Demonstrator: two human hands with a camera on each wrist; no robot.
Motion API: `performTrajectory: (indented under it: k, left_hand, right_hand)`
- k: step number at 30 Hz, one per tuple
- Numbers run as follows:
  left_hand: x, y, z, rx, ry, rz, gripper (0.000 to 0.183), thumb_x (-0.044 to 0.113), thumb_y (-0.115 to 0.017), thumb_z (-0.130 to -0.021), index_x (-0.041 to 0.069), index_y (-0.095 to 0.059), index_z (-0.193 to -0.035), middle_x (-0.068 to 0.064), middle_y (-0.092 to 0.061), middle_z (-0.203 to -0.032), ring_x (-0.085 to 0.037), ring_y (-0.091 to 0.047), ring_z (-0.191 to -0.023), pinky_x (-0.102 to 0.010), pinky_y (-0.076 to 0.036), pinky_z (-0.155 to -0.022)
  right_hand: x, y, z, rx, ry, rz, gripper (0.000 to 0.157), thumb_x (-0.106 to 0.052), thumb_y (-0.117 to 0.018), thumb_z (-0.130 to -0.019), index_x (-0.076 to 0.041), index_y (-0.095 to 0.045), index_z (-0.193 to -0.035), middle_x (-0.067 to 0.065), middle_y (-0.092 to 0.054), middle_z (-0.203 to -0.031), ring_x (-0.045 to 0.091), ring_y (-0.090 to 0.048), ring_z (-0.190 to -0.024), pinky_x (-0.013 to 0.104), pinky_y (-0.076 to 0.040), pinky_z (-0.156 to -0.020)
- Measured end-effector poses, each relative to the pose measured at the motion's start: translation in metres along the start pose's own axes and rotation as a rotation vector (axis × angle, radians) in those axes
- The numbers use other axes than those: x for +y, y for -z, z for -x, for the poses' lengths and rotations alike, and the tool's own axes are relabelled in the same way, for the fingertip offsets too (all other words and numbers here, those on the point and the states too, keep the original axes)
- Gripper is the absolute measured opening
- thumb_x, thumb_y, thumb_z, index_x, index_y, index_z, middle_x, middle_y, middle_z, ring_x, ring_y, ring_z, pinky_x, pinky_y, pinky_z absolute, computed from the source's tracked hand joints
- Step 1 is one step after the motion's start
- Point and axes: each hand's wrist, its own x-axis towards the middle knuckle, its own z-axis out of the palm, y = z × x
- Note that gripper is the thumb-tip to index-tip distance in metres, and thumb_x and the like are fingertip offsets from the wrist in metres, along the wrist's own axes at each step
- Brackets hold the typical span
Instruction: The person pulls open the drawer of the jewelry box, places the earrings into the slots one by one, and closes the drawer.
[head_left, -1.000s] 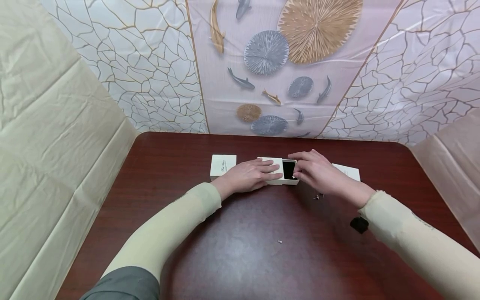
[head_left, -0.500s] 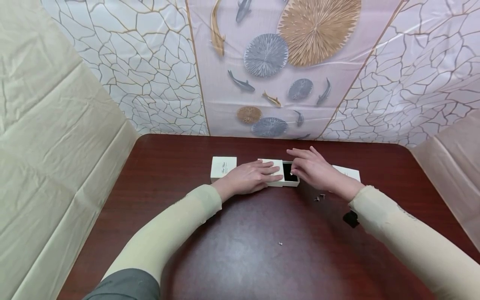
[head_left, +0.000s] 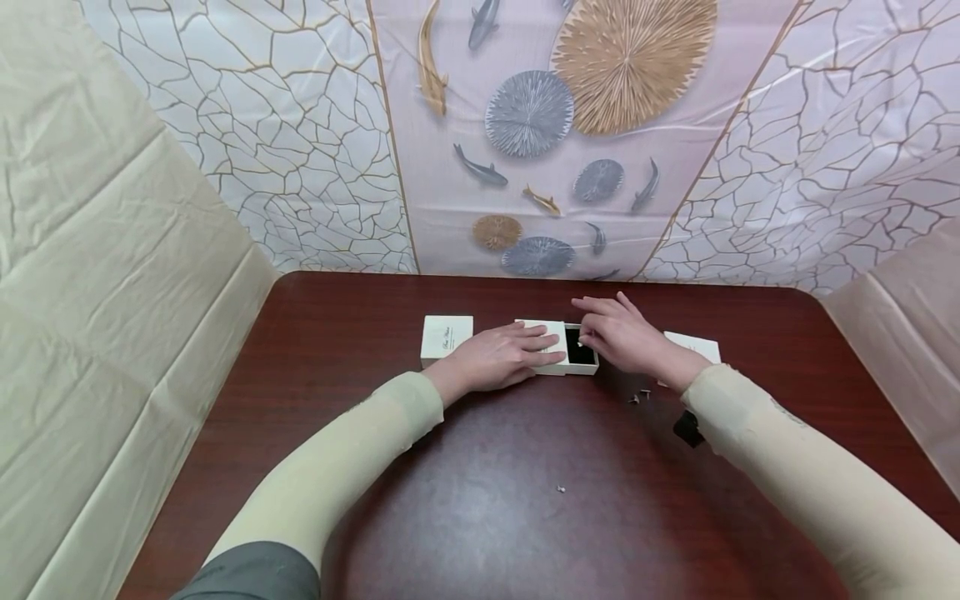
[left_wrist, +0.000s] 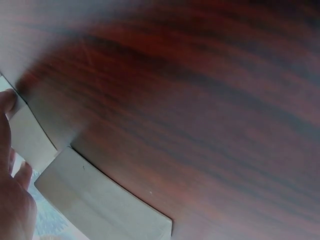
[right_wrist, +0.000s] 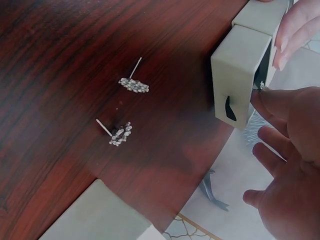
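Observation:
A white slide-out jewelry box (head_left: pixel 555 328) lies at the back middle of the table. Its drawer (right_wrist: pixel 227 80), with a black inside, is pulled out to the right. My left hand (head_left: pixel 501 357) rests on the box's sleeve, fingers spread straight over the top and thumb against the near side. Thumb and forefinger of my right hand (head_left: pixel 621 337) pinch a small sparkling earring (right_wrist: pixel 261 86) right at the drawer's open top. The right hand's other fingers stand spread away. Beside the box, two sparkling stud earrings (right_wrist: pixel 134 85) lie on the wood with their posts sticking out.
A closed white box (head_left: pixel 447 335) with dark lettering stands left of my left hand. Another white box (head_left: pixel 693 343) sits behind my right wrist, partly hidden. One more tiny shiny piece (head_left: pixel 560 489) lies nearer on the dark red table (head_left: pixel 465 517). A patterned cloth (head_left: pixel 525 192) hangs behind.
My right hand has shifted slightly left over the drawer, and its forearm has swung left, showing more of the studs on the table. The left hand stays on the box.

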Motion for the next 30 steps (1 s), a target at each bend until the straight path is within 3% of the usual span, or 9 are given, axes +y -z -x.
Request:
performTrajectory:
  k: [30]
  left_hand:
    - [-0.001, -0.002, 0.0, -0.009, 0.008, 0.002, 0.051, 0.025, -0.061, -0.11, 0.027, -0.053, -0.16, -0.002, -0.047, -0.166, -0.022, -0.038, -0.157, -0.043, -0.03, -0.129]
  right_hand:
    - [0.006, -0.005, -0.016, -0.064, -0.065, -0.07, 0.014, -0.008, -0.067, -0.104, -0.009, -0.072, -0.091, 0.029, -0.054, -0.153, 0.051, -0.047, -0.142, 0.078, -0.021, -0.12]
